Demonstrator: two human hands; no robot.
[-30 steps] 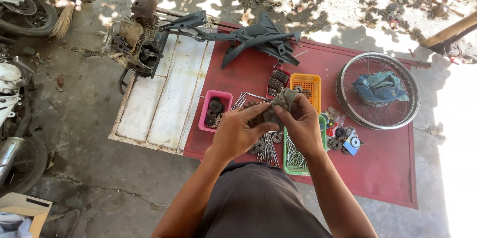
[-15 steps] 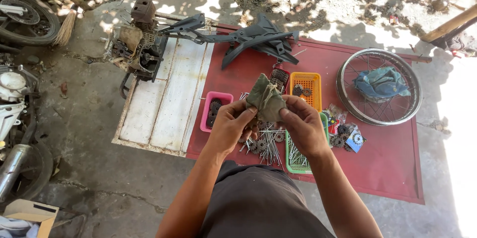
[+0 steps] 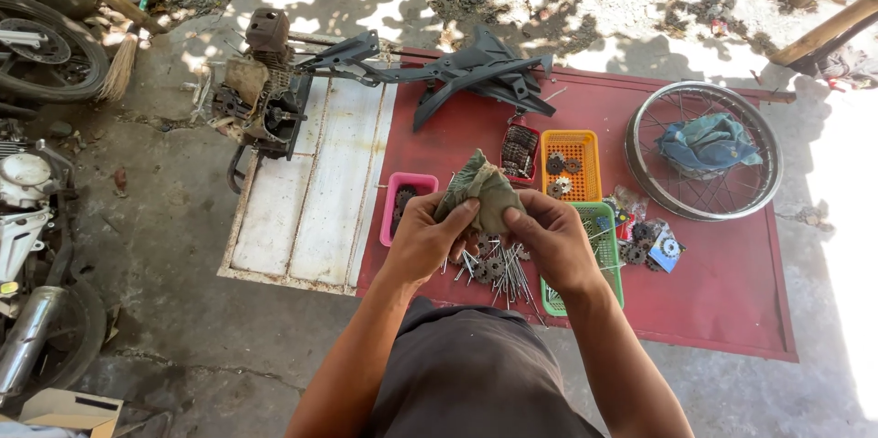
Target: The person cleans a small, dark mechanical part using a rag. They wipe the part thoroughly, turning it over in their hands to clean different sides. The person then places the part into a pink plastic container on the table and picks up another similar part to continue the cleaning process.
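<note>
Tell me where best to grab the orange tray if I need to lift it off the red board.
Take the orange tray by its two long side rims, coming straight down from above. It lies flat and open-topped on the red board, with a dark tray close on its left and the green tray at its near end, so the rims are the freest edges. Gears sit inside: probably keep it level.

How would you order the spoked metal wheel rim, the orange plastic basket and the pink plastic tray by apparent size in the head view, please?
1. Spoked metal wheel rim, clearly largest.
2. Orange plastic basket.
3. Pink plastic tray, though the left hand covers part of it, so ranks two and three are unsure.
</note>
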